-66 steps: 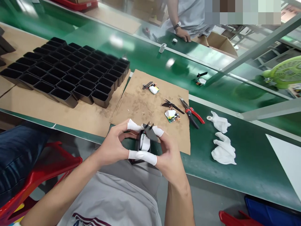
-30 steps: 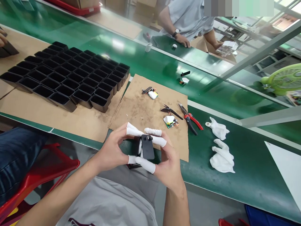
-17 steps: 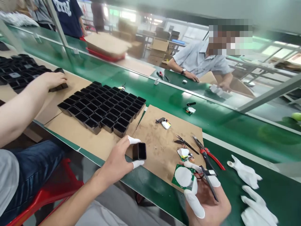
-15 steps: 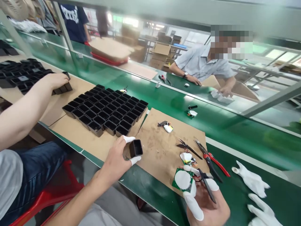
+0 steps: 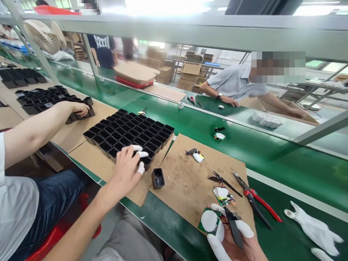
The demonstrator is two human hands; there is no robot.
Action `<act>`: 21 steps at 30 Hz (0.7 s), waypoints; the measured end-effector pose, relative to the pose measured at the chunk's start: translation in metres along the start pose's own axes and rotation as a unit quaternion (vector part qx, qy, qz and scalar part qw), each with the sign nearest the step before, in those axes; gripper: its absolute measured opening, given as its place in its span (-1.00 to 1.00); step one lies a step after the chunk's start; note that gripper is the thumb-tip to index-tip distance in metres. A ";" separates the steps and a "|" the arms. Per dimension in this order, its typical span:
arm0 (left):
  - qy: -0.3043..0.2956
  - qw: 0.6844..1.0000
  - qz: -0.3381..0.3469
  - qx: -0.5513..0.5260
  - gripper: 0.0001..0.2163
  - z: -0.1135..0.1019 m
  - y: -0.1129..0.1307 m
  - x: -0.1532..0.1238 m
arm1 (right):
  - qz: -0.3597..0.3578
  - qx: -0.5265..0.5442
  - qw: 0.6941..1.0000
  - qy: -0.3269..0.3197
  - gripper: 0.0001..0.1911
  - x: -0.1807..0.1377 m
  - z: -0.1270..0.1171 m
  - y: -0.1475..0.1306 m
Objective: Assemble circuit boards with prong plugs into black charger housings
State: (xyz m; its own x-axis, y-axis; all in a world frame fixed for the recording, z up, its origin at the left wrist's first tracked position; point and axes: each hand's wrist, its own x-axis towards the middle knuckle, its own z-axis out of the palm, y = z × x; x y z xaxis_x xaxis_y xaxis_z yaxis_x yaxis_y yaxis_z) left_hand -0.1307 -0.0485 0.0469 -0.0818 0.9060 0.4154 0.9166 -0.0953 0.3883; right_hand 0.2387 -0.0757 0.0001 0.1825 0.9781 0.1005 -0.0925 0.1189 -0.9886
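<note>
The circuit board (image 5: 209,220) is gripped in the right hand (image 5: 241,241) above the counter (image 5: 163,219), best held by its edges. The left hand (image 5: 125,167) is spread over the black cups (image 5: 130,132), best left unjostled; whether one is pinched cannot be told.

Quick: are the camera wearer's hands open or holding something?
Left hand: fingers parted at the black cases; any grip cannot be told.
Right hand: holding a green circuit board and black plate.
</note>
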 end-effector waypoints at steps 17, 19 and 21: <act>-0.230 0.948 0.202 0.090 -0.71 -0.025 -0.014 0.113 | -0.078 0.004 0.997 0.020 -0.42 -0.020 0.025 0.000; -0.226 0.945 0.216 0.094 -0.69 -0.030 -0.005 0.120 | -0.083 0.003 0.996 0.027 -0.43 -0.020 0.023 0.004; -0.223 0.941 0.235 0.097 -0.67 -0.033 0.007 0.129 | -0.093 0.001 0.995 0.027 -0.43 -0.020 0.022 0.008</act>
State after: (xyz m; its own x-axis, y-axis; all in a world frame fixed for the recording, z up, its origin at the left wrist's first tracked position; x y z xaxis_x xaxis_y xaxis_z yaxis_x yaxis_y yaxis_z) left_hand -0.1474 0.0537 0.1306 0.4836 0.8695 0.1009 0.8681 -0.4912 0.0722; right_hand 0.2127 -0.0908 -0.0077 0.2486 0.9283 0.2765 -0.0532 0.2981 -0.9530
